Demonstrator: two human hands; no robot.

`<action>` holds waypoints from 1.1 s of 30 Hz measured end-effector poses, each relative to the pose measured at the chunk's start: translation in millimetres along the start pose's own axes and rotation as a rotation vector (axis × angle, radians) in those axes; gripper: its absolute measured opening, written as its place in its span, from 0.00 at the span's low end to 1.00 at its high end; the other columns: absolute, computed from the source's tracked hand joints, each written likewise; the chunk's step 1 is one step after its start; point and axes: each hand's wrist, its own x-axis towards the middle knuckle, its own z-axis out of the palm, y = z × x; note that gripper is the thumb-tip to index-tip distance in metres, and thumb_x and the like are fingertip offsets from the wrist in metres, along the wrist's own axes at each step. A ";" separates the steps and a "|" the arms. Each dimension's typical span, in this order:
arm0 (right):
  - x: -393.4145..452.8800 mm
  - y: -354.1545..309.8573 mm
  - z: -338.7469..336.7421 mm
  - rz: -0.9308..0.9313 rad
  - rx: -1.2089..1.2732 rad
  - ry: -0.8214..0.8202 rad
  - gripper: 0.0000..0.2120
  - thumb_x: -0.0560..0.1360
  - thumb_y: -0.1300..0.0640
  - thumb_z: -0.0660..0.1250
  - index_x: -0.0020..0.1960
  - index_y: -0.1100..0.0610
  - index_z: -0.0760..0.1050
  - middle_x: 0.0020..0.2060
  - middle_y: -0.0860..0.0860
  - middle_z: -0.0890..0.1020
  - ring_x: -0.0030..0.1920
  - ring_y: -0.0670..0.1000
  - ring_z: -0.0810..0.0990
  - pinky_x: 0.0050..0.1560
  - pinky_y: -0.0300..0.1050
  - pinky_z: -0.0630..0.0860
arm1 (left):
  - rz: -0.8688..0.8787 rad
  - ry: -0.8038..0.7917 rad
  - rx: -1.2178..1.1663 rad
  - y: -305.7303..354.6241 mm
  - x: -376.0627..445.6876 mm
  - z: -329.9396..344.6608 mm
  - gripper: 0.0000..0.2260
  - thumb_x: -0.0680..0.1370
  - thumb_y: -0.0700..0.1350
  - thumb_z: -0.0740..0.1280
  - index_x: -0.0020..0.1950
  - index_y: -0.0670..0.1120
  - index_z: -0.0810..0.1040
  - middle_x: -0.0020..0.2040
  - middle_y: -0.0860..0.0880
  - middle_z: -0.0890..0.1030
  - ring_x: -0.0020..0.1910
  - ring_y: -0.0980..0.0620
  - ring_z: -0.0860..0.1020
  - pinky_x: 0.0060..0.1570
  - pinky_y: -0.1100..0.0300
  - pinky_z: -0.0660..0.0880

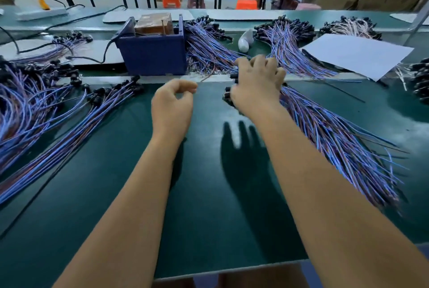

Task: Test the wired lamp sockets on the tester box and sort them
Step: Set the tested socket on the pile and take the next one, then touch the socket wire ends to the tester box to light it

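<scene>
The right hand grips the black sockets of a wire bundle while the left hand hovers loosely curled, holding nothing

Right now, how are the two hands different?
The right hand rests on a bundle of wired sockets, fingers curled over its black ends; the left hand holds nothing, fingers loosely curled. The right hand reaches farther than the left hand. Both hover over the green table.
</scene>
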 end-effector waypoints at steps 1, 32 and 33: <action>-2.8 -14.3 5.4 -0.045 0.033 -0.009 0.23 0.73 0.58 0.62 0.68 0.52 0.67 0.64 0.57 0.68 0.65 0.60 0.63 0.64 0.55 0.60 | -0.009 0.036 0.086 -3.5 4.0 -7.9 0.13 0.74 0.37 0.62 0.44 0.54 0.81 0.42 0.56 0.83 0.32 0.59 0.75 0.37 0.63 0.71; -30.2 -87.3 65.5 -0.020 0.995 -0.121 0.11 0.79 0.63 0.57 0.53 0.55 0.78 0.49 0.52 0.79 0.51 0.51 0.76 0.53 0.44 0.73 | -0.099 0.395 -0.221 -33.7 27.7 -71.8 0.07 0.78 0.41 0.66 0.45 0.47 0.85 0.38 0.53 0.81 0.38 0.57 0.76 0.41 0.63 0.73; -29.4 -86.3 63.5 0.016 1.137 -0.158 0.12 0.80 0.64 0.56 0.50 0.55 0.77 0.44 0.52 0.80 0.45 0.50 0.77 0.46 0.42 0.74 | -0.103 0.349 -0.432 -25.8 26.8 -69.0 0.10 0.79 0.40 0.65 0.42 0.46 0.84 0.36 0.52 0.81 0.37 0.56 0.76 0.42 0.64 0.72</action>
